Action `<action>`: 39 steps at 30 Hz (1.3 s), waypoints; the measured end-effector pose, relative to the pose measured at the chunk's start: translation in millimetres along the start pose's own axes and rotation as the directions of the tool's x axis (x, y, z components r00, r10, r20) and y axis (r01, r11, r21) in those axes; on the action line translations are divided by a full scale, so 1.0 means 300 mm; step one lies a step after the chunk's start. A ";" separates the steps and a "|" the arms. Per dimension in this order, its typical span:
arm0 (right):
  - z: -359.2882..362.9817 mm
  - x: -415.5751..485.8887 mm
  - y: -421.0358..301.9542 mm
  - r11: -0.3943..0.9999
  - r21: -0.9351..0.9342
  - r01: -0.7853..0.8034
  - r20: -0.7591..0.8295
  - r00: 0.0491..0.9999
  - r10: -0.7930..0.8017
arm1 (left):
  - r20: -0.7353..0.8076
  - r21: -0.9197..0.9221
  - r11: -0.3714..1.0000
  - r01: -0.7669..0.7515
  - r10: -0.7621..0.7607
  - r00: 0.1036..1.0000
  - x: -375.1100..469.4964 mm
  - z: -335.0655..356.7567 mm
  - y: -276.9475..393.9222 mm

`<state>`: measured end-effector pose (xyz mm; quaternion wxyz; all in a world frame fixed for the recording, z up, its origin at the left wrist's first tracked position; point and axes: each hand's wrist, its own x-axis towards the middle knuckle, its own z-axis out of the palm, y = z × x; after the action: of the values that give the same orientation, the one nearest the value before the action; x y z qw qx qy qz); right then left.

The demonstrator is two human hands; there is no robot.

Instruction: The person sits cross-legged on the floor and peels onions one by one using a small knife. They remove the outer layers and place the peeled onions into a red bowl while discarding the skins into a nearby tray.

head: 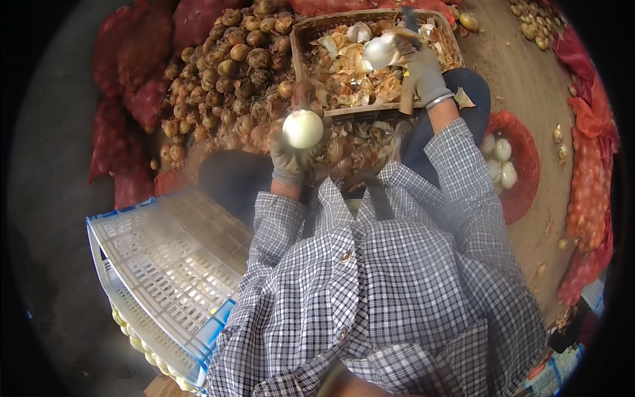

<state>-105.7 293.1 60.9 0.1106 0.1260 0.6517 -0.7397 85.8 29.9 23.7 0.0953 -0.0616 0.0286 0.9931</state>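
My left hand (291,161), in a dirty work glove, holds a peeled white onion (302,129) near the front left corner of the peel-filled crate. Over that crate is my gloved right hand (425,74), closed around a knife; the wooden handle (407,94) sticks out below the hand. A dark, blurred blade (411,21) points away from me. Beside the right fingers is a white, blurred onion or piece of peel (382,52); whether the hand touches it is unclear. Loose onion skins (354,77) fill much of the plastic crate (295,54).
Unpeeled onions (238,52) are heaped at the left, backed by red mesh sacks (131,54). A white plastic basket (183,258) stands at my left side. At right, a red mesh-lined container (528,173) holds peeled onions (502,149). More filled sacks (588,198) line the right edge.
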 end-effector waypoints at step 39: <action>0.218 -0.106 0.482 0.686 -0.725 0.063 -0.119 0.969 -0.215 | -0.850 0.524 0.711 0.469 0.406 0.335 -0.027 -0.819 0.511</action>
<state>-31.0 209.9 -56.1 0.0302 0.0946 0.9031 -0.4178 92.9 -138.7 -211.8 0.0978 -0.5813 0.4513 0.6700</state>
